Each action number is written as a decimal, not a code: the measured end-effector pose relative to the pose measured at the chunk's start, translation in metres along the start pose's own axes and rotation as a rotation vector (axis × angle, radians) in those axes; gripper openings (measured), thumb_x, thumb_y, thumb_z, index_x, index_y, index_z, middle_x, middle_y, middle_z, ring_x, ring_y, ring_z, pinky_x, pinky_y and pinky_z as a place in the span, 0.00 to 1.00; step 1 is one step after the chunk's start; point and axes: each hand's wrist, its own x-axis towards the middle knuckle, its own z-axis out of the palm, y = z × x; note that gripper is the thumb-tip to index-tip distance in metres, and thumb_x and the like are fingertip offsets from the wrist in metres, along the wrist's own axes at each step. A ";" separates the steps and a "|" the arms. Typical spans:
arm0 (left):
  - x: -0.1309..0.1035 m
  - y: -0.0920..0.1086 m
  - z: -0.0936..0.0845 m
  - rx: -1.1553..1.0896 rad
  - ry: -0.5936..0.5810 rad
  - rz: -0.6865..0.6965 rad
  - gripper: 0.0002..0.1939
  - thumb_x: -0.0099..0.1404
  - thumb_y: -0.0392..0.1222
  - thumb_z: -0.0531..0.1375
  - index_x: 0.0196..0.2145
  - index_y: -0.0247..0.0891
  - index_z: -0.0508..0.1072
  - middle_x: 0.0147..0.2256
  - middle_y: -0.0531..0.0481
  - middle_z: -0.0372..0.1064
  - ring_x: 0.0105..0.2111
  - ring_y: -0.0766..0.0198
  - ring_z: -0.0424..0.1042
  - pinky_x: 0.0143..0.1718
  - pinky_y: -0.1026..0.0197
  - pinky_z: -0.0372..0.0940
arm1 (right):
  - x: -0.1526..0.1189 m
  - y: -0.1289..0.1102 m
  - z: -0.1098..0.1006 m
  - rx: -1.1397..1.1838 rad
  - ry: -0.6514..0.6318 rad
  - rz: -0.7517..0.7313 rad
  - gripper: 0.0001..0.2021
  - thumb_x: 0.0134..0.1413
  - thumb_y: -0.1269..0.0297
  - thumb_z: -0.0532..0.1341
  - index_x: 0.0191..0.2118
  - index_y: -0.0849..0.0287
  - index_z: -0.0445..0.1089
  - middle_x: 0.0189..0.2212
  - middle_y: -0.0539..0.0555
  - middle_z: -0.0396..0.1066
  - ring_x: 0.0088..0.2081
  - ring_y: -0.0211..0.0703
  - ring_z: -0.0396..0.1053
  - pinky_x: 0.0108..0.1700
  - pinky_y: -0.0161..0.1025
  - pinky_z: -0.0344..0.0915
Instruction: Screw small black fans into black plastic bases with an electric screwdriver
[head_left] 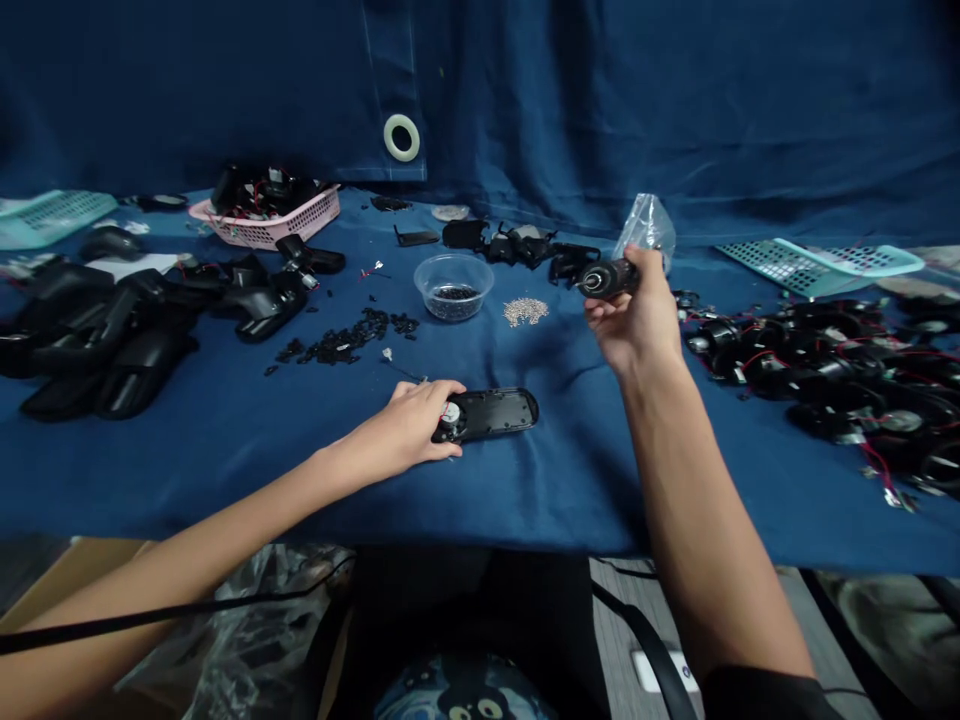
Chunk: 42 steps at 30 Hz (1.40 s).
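Note:
My left hand (420,425) grips the left end of a long black plastic housing (495,414), which lies open side up on the blue cloth. A round silvery part with a red wire, perhaps a small motor (450,413), sits in the housing beside my fingers. Raised to the right, my right hand (637,310) is wrapped round a black electric screwdriver (606,279), its tip pointing left. Behind that hand shows a clear plastic bag (646,222). A heap of small screws (525,311) and a clear bowl (454,287) with dark bits lie beyond the housing.
Small black parts (345,340) are scattered left of centre. Black housings (105,330) pile up at the left, near a pink basket (277,225). Wired black assemblies (840,370) cover the right side, before a teal basket (825,265). A blue curtain (600,100) hangs behind.

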 end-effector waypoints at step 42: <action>0.048 -0.008 -0.060 0.095 0.108 0.156 0.29 0.62 0.59 0.61 0.54 0.37 0.67 0.50 0.44 0.67 0.49 0.55 0.67 0.49 0.58 0.61 | -0.007 0.026 -0.007 0.200 -0.065 0.189 0.15 0.52 0.51 0.60 0.29 0.56 0.58 0.20 0.45 0.59 0.20 0.31 0.60 0.19 0.30 0.58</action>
